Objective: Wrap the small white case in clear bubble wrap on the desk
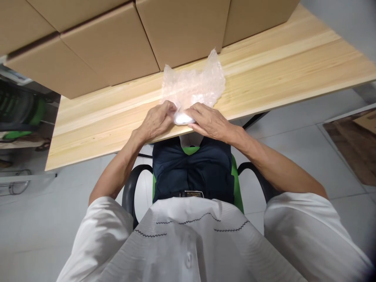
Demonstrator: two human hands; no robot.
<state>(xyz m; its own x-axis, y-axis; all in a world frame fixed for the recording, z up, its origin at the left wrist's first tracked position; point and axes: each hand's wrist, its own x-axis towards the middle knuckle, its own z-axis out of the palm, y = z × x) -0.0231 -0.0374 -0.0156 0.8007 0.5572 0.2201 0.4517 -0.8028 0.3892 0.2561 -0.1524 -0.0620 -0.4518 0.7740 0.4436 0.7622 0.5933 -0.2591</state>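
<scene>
A sheet of clear bubble wrap (194, 84) lies crumpled on the wooden table, its far edge standing up. At its near end is a small white object with a smooth, rounded face (182, 118), close to the table's front edge; its kind cannot be made out. My left hand (160, 119) is closed at the object's left side, fingertips pinching the wrap's edge. On the right, my right hand (207, 119) grips the white object between thumb and fingers. Part of the object is hidden by the wrap and my fingers.
Several brown cardboard boxes (111, 47) stand stacked along the back of the wooden table (282, 74). Below the table edge are my lap and a green chair with black armrests (136, 188). Another green and black chair (22, 109) is at the far left.
</scene>
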